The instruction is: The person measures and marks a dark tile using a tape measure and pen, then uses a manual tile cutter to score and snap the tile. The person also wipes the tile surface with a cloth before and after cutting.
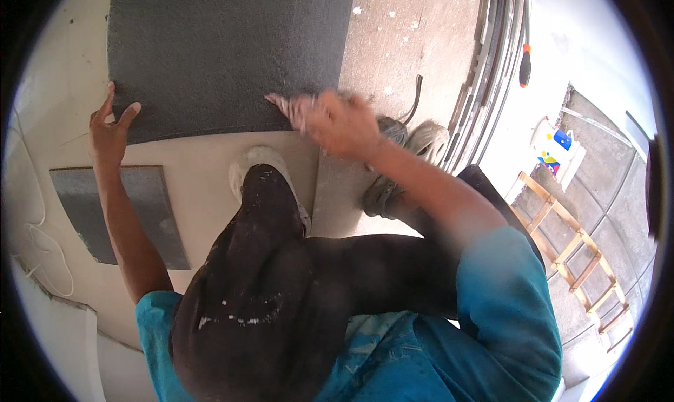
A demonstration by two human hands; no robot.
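A large dark grey panel (232, 51) lies flat in front of me, with a fine, textured face. At its near left corner my left hand (109, 132) rests against the edge, thumb and forefinger spread apart. My right hand (340, 124), blurred by motion, is closed around a crumpled pinkish cloth (296, 111). The cloth meets the panel's surface close to its near right corner. Beside my left forearm lies a smaller dark grey panel (123, 212), partly hidden by that arm.
Long metal strips (491, 72) run along the right, with an orange-and-black handled tool (524, 65) by them. Farther right are a white bucket (558, 149) and a wooden ladder (579, 251). A white cable (53, 251) curls at the left. My shoe (261, 160) stands near the panel.
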